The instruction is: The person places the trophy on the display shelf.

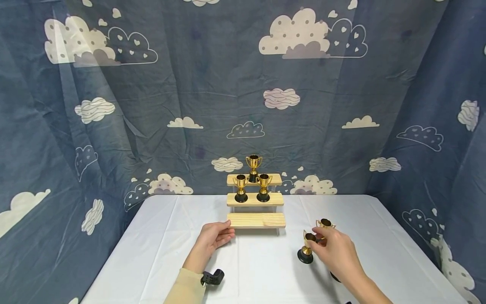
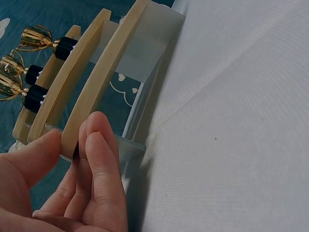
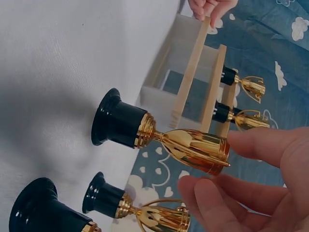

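Note:
My right hand (image 1: 338, 249) pinches a small gold trophy cup (image 3: 193, 147) near its rim, between thumb and fingers. The black base (image 1: 305, 256) of this cup points down; whether it touches the table I cannot tell. A second trophy cup (image 3: 159, 215) stands just beyond the hand, and the black base (image 3: 34, 208) of a third is nearer, mostly hidden by the hand in the head view. My left hand (image 1: 214, 238) grips the left end of the lowest step of a wooden display stand (image 1: 256, 219), thumb on top and fingers beneath.
One trophy cup (image 1: 253, 168) is on the stand's top step. On the middle step stand two more, a left cup (image 1: 241, 188) and a right cup (image 1: 263, 187). A white cloth (image 1: 171, 253) covers the table, and a cloud-patterned curtain (image 1: 212, 84) hangs behind.

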The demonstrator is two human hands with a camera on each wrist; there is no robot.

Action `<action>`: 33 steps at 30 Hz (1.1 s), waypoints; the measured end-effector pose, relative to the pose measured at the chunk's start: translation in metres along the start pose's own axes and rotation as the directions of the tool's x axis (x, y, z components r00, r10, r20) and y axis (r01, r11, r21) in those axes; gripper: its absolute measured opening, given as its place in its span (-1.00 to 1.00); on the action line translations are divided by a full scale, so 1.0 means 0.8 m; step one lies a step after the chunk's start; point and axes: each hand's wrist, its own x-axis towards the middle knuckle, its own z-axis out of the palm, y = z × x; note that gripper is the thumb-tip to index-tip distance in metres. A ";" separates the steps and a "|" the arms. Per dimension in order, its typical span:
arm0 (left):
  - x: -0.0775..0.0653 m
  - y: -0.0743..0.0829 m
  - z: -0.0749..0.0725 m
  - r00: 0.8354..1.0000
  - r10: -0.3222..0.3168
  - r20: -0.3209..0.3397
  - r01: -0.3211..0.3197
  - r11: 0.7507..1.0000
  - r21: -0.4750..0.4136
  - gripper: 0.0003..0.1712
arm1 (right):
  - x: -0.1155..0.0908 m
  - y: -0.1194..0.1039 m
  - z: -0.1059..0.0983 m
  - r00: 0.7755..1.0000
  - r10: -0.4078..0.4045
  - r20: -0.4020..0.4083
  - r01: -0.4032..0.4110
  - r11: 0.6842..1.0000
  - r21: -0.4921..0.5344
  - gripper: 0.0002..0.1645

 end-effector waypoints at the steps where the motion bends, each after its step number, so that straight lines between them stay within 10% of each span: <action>1: 0.000 0.000 0.000 1.000 0.004 0.001 -0.004 1.000 0.000 -0.59 | 0.001 0.000 0.000 1.000 -0.001 0.008 0.001 1.000 -0.003 -0.60; 33: 0.005 -0.003 -0.004 0.999 0.034 0.023 -0.034 0.999 -0.014 -0.63 | 0.007 -0.010 0.006 0.998 0.011 0.067 -0.008 0.999 -0.041 -0.63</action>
